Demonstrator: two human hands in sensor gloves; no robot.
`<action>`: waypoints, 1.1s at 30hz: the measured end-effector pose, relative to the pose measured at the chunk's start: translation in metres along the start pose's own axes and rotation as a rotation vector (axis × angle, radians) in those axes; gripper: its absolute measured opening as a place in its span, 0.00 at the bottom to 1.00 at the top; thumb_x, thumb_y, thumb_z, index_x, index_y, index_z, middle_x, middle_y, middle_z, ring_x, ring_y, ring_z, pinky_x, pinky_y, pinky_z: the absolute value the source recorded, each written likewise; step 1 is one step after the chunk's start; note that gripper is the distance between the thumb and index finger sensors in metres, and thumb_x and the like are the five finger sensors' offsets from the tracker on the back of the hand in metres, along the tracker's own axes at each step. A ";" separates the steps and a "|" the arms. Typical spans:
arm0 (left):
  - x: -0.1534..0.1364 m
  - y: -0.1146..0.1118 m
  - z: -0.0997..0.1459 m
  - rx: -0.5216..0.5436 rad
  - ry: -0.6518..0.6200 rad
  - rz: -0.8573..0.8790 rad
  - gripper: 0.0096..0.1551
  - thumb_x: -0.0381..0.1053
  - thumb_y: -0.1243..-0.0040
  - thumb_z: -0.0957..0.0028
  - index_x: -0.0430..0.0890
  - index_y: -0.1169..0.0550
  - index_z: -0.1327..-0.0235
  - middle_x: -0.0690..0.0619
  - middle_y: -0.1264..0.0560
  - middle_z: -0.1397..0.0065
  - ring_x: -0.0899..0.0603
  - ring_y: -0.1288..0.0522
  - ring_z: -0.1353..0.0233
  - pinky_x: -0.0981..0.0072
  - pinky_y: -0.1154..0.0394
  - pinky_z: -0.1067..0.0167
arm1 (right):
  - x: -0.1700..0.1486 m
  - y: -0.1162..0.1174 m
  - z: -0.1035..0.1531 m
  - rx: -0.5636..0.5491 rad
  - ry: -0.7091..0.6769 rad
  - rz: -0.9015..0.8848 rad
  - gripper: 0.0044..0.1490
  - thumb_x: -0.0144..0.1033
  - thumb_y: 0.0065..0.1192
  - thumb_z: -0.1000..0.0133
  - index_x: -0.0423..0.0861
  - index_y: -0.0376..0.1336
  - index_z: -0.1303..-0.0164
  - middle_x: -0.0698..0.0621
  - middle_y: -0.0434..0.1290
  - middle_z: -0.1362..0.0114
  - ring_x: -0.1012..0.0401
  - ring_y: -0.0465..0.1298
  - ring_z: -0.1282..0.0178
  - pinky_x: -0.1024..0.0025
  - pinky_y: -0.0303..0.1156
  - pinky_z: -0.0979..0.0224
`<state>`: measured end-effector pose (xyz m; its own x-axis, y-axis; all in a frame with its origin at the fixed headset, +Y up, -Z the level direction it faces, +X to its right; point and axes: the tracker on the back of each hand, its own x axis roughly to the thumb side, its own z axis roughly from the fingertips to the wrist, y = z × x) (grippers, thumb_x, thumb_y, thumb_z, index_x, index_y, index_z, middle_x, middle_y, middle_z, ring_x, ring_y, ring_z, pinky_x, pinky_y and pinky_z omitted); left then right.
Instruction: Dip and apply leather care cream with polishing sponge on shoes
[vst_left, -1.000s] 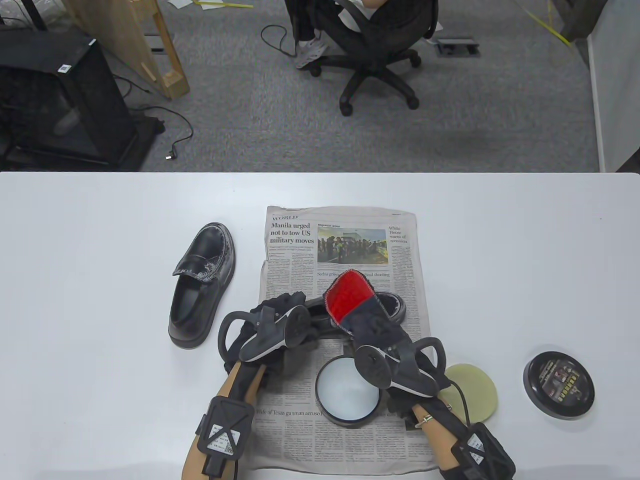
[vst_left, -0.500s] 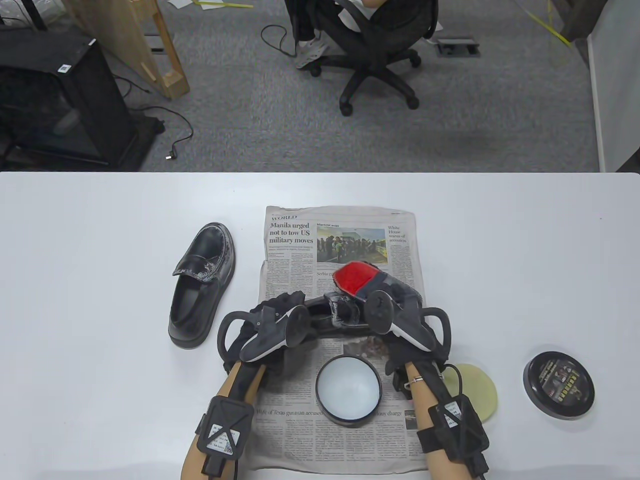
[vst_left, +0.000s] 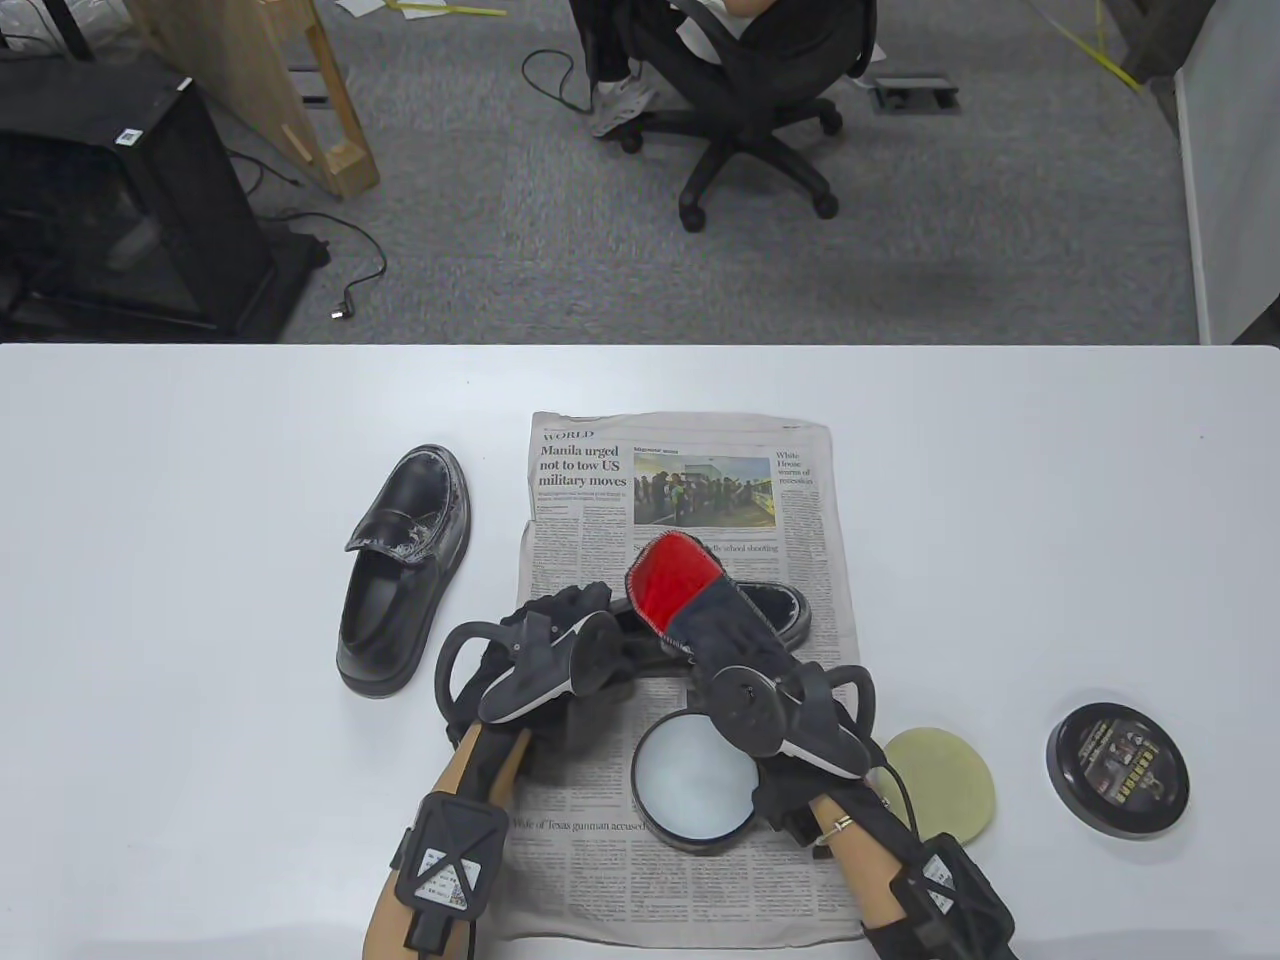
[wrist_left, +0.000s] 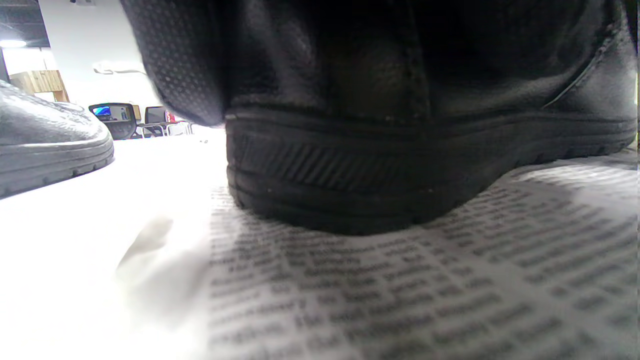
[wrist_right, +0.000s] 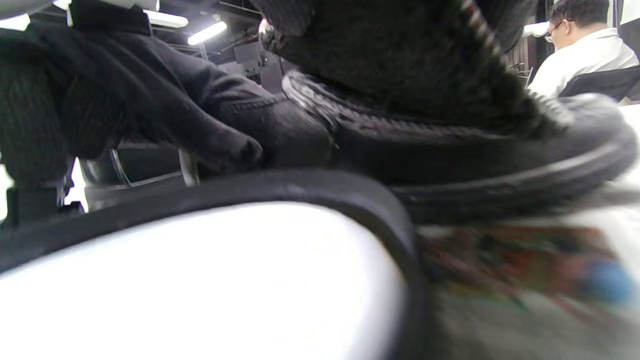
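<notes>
A black loafer (vst_left: 778, 606) lies on the newspaper (vst_left: 680, 480), toe to the right. My left hand (vst_left: 572, 606) grips its heel end, and the heel (wrist_left: 400, 165) fills the left wrist view. My right hand (vst_left: 700, 610) wears a polishing mitt (vst_left: 672, 582), red on top and dark below, and presses it on the shoe's upper. In the right wrist view the mitt (wrist_right: 400, 50) lies on the shoe (wrist_right: 450, 165). The open cream jar (vst_left: 695, 780) stands just in front of the shoe, close under my right wrist.
A second black loafer (vst_left: 405, 570), streaked with cream, stands on the white table (vst_left: 200, 450) left of the newspaper. A round yellow sponge pad (vst_left: 950, 775) and the jar's black lid (vst_left: 1118, 770) lie to the right. Floor and an office chair (vst_left: 750, 120) lie beyond.
My right hand with the mitt swept right toward the toe, then back left over the shoe's upper. The left hand and the shoe have not moved.
</notes>
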<state>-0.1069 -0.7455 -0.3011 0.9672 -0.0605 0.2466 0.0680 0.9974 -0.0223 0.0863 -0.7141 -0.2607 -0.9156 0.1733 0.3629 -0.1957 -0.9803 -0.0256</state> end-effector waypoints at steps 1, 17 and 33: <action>0.000 0.000 0.000 0.001 -0.002 0.001 0.53 0.75 0.40 0.60 0.52 0.31 0.20 0.48 0.24 0.22 0.41 0.23 0.28 0.52 0.23 0.35 | 0.000 -0.001 -0.006 0.011 0.009 -0.017 0.31 0.42 0.40 0.31 0.47 0.53 0.18 0.45 0.62 0.17 0.47 0.67 0.20 0.51 0.66 0.22; 0.001 0.000 0.001 0.001 0.025 -0.018 0.54 0.76 0.41 0.61 0.52 0.31 0.21 0.49 0.23 0.23 0.41 0.22 0.29 0.53 0.21 0.37 | -0.055 0.009 -0.002 0.129 0.201 0.308 0.31 0.41 0.43 0.32 0.47 0.53 0.18 0.45 0.61 0.17 0.46 0.68 0.21 0.57 0.70 0.25; 0.001 0.000 0.000 0.001 -0.004 -0.014 0.53 0.76 0.41 0.61 0.53 0.31 0.21 0.49 0.24 0.22 0.40 0.23 0.28 0.52 0.22 0.35 | 0.006 -0.001 -0.034 0.119 0.024 -0.095 0.30 0.41 0.43 0.31 0.47 0.54 0.18 0.45 0.61 0.16 0.44 0.66 0.19 0.51 0.70 0.24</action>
<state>-0.1059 -0.7457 -0.3010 0.9653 -0.0743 0.2505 0.0813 0.9965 -0.0177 0.0689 -0.7086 -0.2903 -0.9033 0.2669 0.3359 -0.2406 -0.9634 0.1185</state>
